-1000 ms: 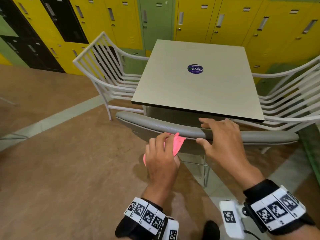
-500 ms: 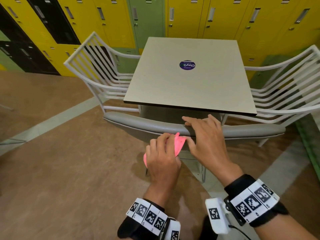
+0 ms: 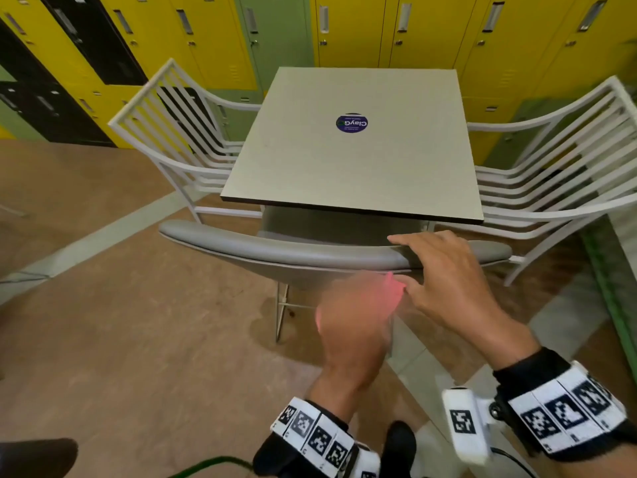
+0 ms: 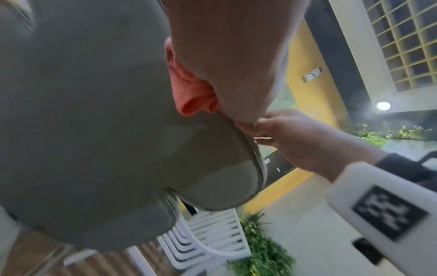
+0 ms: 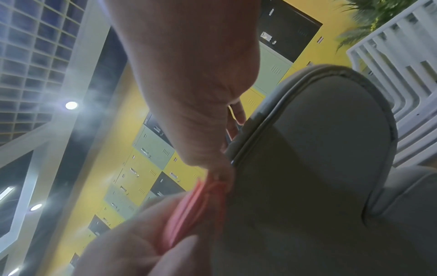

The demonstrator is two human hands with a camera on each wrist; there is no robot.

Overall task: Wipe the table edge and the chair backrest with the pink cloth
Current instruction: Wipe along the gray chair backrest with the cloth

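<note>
Head view is showing the backrest-wiping step under way: the left hand (image 3: 351, 319), blurred, is gripping the pink cloth (image 4: 191, 89) and pressing it against the rear face of the grey chair backrest (image 3: 310, 251), just below its top edge. The right hand (image 3: 448, 284) is steadying that top edge, fingers relaxed, thumb beside the cloth. Next, I judge, the cloth needs sweeping along the backrest
</note>
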